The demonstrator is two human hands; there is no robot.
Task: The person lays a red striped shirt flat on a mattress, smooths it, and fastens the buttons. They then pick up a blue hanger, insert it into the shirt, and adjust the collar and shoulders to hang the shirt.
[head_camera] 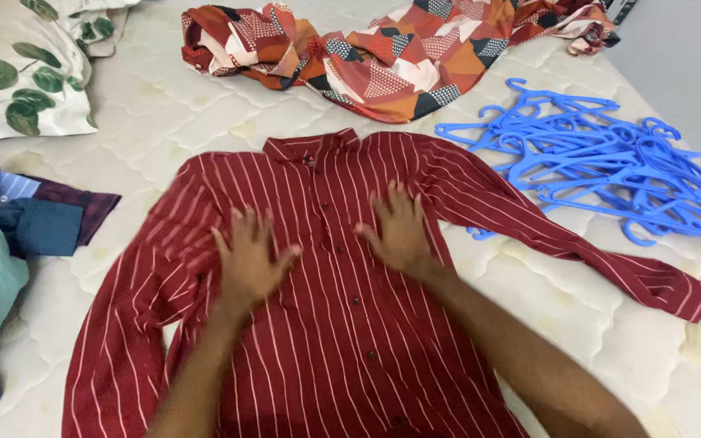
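A dark red shirt with thin white stripes (326, 341) lies spread out, front side up and buttoned, on a white quilted mattress (172, 105). Its collar points away from me and both sleeves lie out to the sides. My left hand (249, 255) rests flat on the shirt's chest to the left of the button line, fingers spread. My right hand (399, 227) presses flat on the chest just right of the buttons, fingers spread too. Neither hand grips anything.
A heap of blue plastic hangers (610, 166) lies at the right. A crumpled orange patterned garment (391, 49) lies beyond the collar. A leaf-print pillow (22, 69) sits at the top left, and folded blue and teal clothes (10, 235) pile at the left edge.
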